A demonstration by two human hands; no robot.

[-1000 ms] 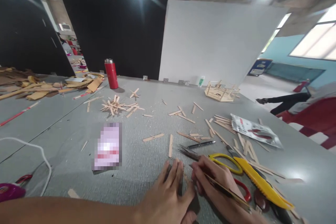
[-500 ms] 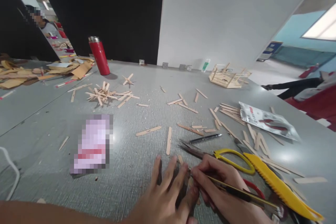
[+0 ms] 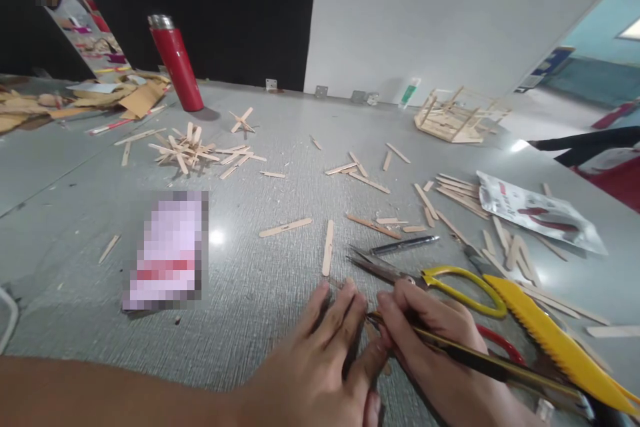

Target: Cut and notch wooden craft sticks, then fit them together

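My left hand (image 3: pixel 325 347) presses a wooden craft stick (image 3: pixel 371 332) down on the grey table, fingertips and thumb bent over it. Most of that stick is hidden under the fingers. Held like a pen, a slim gold-and-black craft knife (image 3: pixel 450 349) is in my right hand (image 3: pixel 435 340), its tip at the stick beside my left fingertips. Just beyond my hands lie a loose craft stick (image 3: pixel 328 248), yellow-handled scissors (image 3: pixel 463 290) and a dark pen (image 3: pixel 405 245). A yellow saw-toothed tool (image 3: pixel 555 340) lies to the right of my right hand.
Several sticks lie scattered, with a pile (image 3: pixel 187 150) at the back left. A red bottle (image 3: pixel 177 67), a stick-built frame (image 3: pixel 453 120), a silver packet (image 3: pixel 540 213) and a blurred lilac object (image 3: pixel 167 240) are on the table. A person (image 3: pixel 65 7) is at the far left.
The view has shifted slightly, moving my hands rightward in the picture. My left fingers have drawn closer together on the stick. The knife stays in my right hand.
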